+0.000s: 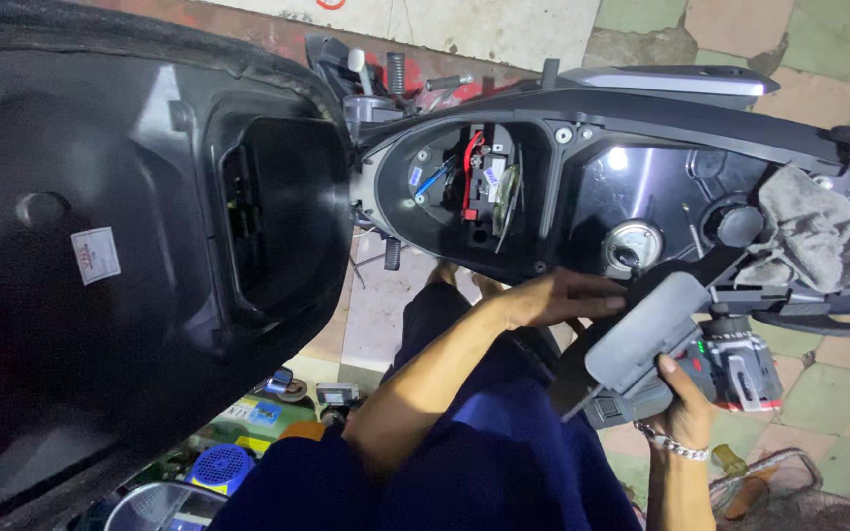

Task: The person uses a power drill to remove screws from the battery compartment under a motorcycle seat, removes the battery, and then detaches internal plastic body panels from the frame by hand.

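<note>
Nearest the camera, the right hand (683, 398), a silver chain bracelet (674, 446) at its wrist, is wrapped around the grip of a grey and black cordless drill with red trim (730, 369), fingers curled shut on it. A grey plastic cover panel (641, 324) lies tilted across the top of the drill and against that hand; whether the hand also bears its weight cannot be told. If the grip slackens, my judgement is that the panel could slide off and drop to the tiled floor (828, 388), or the drill could tip with it.

Just beyond, the left hand (563, 297) reaches along the lower rim of the black open under-seat compartment of the scooter (641, 128), fingers stretched and pressed together, tips touching the dark edge near the panel's upper end. A hand that close to the drill's working end risks a knock or pinch should the trigger be squeezed by accident.

Farther in, a round silver fuel cap (632, 241) sits bare, so a loose screw could fall beside it. A crumpled grey rag (819, 241) lies at the right, near enough to snag. Red and blue wires (464, 172) in the front bay could catch

The raised black seat underside (130, 197) leans at left; it could swing down if bumped
</note>
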